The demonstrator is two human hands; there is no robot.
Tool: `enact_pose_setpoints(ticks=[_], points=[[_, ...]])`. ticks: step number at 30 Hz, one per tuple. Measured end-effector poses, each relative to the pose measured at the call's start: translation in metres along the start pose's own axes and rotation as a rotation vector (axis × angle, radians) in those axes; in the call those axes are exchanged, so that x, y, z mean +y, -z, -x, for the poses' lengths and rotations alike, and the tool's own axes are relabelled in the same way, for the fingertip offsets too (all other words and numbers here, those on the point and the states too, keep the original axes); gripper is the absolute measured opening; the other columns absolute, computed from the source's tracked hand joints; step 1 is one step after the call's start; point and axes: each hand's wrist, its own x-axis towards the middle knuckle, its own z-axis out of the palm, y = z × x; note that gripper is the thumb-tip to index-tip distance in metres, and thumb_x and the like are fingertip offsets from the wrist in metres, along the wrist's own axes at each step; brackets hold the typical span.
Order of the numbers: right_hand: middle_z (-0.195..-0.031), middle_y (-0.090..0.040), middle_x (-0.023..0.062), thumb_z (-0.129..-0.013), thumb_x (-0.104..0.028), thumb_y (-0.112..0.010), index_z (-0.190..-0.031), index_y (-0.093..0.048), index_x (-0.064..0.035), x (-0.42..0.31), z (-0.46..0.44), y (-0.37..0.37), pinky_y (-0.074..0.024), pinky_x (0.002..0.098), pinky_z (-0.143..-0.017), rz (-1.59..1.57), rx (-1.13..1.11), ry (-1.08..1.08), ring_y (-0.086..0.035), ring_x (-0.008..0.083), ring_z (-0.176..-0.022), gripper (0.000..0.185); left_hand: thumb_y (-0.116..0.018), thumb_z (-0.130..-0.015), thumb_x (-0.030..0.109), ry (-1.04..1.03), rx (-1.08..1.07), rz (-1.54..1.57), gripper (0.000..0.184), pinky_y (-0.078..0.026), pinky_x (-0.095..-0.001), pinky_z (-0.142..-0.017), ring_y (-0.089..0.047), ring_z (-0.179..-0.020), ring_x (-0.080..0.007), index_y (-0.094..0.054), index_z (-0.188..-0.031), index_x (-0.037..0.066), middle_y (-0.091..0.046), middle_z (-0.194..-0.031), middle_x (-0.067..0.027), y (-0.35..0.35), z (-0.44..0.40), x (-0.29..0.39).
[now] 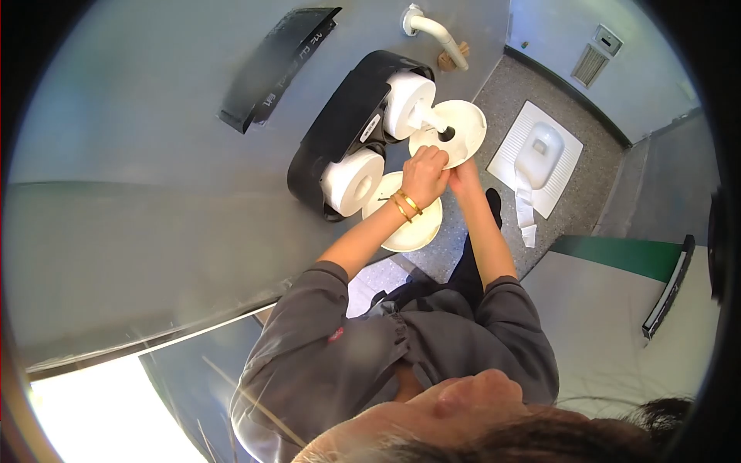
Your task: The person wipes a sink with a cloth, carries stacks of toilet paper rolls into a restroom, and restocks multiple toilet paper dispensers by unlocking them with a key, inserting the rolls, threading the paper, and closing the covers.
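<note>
A black double toilet paper dispenser (pixel 328 135) is fixed to the grey wall with two round white covers swung away from its rolls. My left hand (pixel 424 176), with gold bracelets at the wrist, closes on the near rim of the upper cover (pixel 468 117). On the same rim my right hand (pixel 464 177) grips too, its fingers partly hidden under the cover. A strip of paper runs from the upper roll (pixel 403 96) toward a dark hole in that cover. Below the lower toilet roll (pixel 356 184), the other cover (pixel 417 231) hangs partly behind my left forearm.
A squat toilet (pixel 538 154) is set in the floor ahead, with a paper strip (pixel 526 210) trailing over its edge. A white grab bar (pixel 440 35) juts from the wall. A black wall ledge (pixel 278 65) is at the left, and a door with a black handle (pixel 670 287) at the right.
</note>
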Motion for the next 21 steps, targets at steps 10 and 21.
enact_pose_setpoints(ticks=[10,21], points=[[-0.110,-0.062,0.0114,-0.091,-0.020,-0.055,-0.118,-0.052,-0.0013,0.008,-0.013,0.012,-0.0564,0.0341,-0.074,-0.139,0.057,0.023,-0.064,0.0214,-0.093,0.034,-0.066,-0.064,0.005,-0.025,-0.063,-0.035,0.015,-0.045,-0.0387,-0.056,-0.054,-0.069,-0.0276,-0.052,-0.071,0.007,-0.053,-0.071,-0.0076,-0.009,0.005,-0.002],[-0.116,-0.060,0.0105,-0.092,-0.019,-0.053,-0.123,-0.049,-0.0020,0.001,-0.008,0.011,-0.0551,0.0336,-0.080,0.053,0.080,0.048,-0.062,0.0204,-0.099,0.036,-0.065,-0.064,0.005,-0.035,-0.051,-0.042,0.015,-0.045,-0.0379,-0.055,-0.054,-0.069,-0.0267,-0.053,-0.071,0.007,-0.053,-0.071,-0.0069,-0.007,0.003,-0.002]])
